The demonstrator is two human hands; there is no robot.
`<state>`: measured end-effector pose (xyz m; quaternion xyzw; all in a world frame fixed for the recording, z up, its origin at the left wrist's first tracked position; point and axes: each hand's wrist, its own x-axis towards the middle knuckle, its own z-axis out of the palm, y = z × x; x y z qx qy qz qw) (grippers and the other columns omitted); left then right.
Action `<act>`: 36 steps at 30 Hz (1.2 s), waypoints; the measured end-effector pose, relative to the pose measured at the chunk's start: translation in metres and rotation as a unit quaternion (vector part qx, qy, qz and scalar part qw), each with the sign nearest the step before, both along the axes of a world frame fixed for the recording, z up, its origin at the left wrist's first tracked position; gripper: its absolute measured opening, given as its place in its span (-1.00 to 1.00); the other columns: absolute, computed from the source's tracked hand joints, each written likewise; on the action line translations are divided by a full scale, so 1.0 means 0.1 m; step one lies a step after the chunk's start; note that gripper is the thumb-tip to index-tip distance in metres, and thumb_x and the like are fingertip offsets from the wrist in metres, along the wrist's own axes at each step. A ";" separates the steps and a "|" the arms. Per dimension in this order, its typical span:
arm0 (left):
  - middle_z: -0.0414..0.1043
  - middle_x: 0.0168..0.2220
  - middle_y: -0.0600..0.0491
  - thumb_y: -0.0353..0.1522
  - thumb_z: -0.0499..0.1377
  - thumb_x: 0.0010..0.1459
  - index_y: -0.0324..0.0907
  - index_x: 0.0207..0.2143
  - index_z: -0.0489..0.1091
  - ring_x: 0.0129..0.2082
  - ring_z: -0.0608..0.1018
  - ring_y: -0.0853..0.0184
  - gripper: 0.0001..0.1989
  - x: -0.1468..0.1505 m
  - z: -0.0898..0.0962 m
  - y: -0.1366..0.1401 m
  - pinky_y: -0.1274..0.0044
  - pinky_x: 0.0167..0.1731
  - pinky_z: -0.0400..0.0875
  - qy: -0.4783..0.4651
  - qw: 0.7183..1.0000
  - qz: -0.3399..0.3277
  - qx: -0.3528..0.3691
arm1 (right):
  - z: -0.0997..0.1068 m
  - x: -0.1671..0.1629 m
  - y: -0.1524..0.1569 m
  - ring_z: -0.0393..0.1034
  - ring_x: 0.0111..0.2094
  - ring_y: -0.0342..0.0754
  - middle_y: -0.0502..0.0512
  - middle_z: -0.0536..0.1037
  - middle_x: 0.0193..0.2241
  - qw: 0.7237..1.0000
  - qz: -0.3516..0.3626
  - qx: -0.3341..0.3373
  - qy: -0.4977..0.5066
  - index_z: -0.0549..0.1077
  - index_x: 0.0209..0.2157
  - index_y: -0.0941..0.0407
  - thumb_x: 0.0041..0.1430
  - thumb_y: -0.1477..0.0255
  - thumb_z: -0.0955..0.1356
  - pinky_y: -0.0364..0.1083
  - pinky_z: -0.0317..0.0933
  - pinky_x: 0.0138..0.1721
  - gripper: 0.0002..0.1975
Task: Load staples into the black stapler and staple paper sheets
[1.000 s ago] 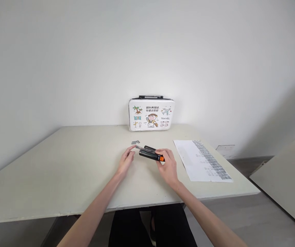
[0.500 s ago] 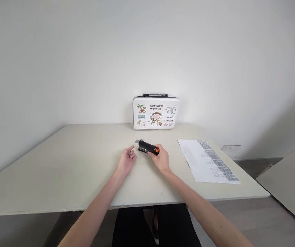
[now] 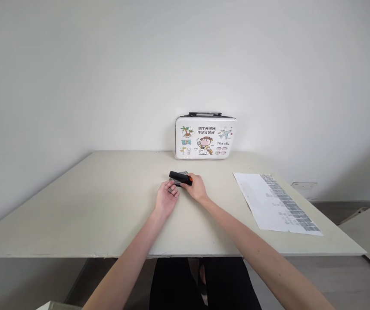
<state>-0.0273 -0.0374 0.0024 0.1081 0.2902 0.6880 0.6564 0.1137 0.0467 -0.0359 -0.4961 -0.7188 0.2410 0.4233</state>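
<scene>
One black stapler (image 3: 178,177) is found above the table (image 3: 123,206), ahead of you and between your two hands. Its long axis runs mainly left to right: the mouth end points left and slightly away from you, the orange-marked rear end right and slightly nearer. Upper arm and base stand apart at the mouth.

Your right hand (image 3: 197,187) grasps the stapler at the rear, fingers and thumb closed about it; the body extends leftward from that grip. Your left hand (image 3: 166,200) is the nearer to the mouth, just below it on your side, palm turned up and fingers curled. A thin grey strip (image 3: 170,190) appears pinched in those fingers; whether it touches the stapler cannot be determined. In my judgement, the governing relation is that of strip to mouth: near each other, their alignment too small to confirm.

Just beyond the stapler, partly hidden, lie loose grey strips (image 3: 185,172). A printed sheet (image 3: 259,202) rests well to your right. A white case (image 3: 206,150) stands upright at the rear, near the wall (image 3: 139,77).
</scene>
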 end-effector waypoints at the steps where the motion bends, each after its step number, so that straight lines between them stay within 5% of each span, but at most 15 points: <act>1: 0.18 -0.54 0.18 -0.41 0.24 0.19 -0.22 -0.31 0.42 -0.61 0.26 0.45 -0.95 0.00 0.00 0.00 0.57 -0.59 0.20 -0.001 1.000 0.001 -0.001 | 0.01 -0.01 0.03 0.44 0.03 0.17 0.11 0.66 -0.14 1.000 0.000 0.005 -0.008 0.57 -0.09 0.02 0.06 0.33 0.54 0.06 0.29 0.05 -0.66; 18: 0.14 -0.55 0.20 -0.40 0.26 0.17 -0.18 -0.37 0.38 -0.62 0.25 0.46 -0.91 -0.05 -0.04 -0.01 0.56 -0.56 0.21 -0.004 1.000 0.028 0.011 | 0.01 -0.70 0.23 0.52 -0.09 0.03 0.12 0.64 -0.13 0.999 0.020 0.010 0.033 0.54 0.02 0.08 0.17 0.52 0.39 0.00 0.37 0.04 -0.64; 22: 0.27 -0.52 0.14 -0.43 0.21 0.24 -0.20 -0.31 0.42 -0.57 0.37 0.44 -0.97 -0.08 -0.06 0.01 0.58 -0.50 0.33 -0.008 0.998 0.056 0.008 | 0.06 -0.55 0.04 0.48 0.07 0.03 0.21 0.56 0.06 0.997 0.031 0.042 0.053 0.43 0.15 0.09 0.28 0.54 0.27 0.02 0.40 0.07 -0.58; 25: 0.50 -0.36 -0.03 -0.41 0.15 0.31 -0.22 -0.22 0.46 -0.37 0.58 0.32 -0.90 -0.07 -0.05 0.03 0.53 -0.34 0.49 -0.018 0.998 0.060 -0.002 | 0.13 -0.34 -0.20 0.43 0.12 0.03 0.23 0.49 0.10 0.995 0.054 0.074 0.048 0.41 0.16 0.05 0.40 0.43 0.21 0.02 0.43 0.03 -0.64; 31: 0.59 -0.12 -0.29 -0.28 0.08 0.39 -0.30 -0.04 0.48 -0.14 0.66 0.08 -0.70 -0.02 0.03 -0.02 0.34 -0.21 0.59 -0.029 0.999 0.015 -0.010 | 0.22 -0.14 -0.50 0.19 0.32 0.17 0.19 0.36 0.23 0.982 0.147 0.116 -0.024 0.57 -0.12 0.00 0.21 0.27 0.50 0.15 0.27 0.26 -0.78; 36: 0.58 -0.10 -0.30 -0.25 0.04 0.43 -0.32 0.03 0.45 -0.15 0.68 0.12 -0.65 -0.01 0.04 -0.03 0.38 -0.20 0.60 -0.023 0.999 0.001 -0.023 | 0.15 -0.14 -0.41 0.22 0.29 0.13 0.17 0.37 0.23 0.987 0.120 0.104 -0.039 0.58 -0.19 0.02 0.32 0.33 0.44 0.13 0.27 0.25 -0.92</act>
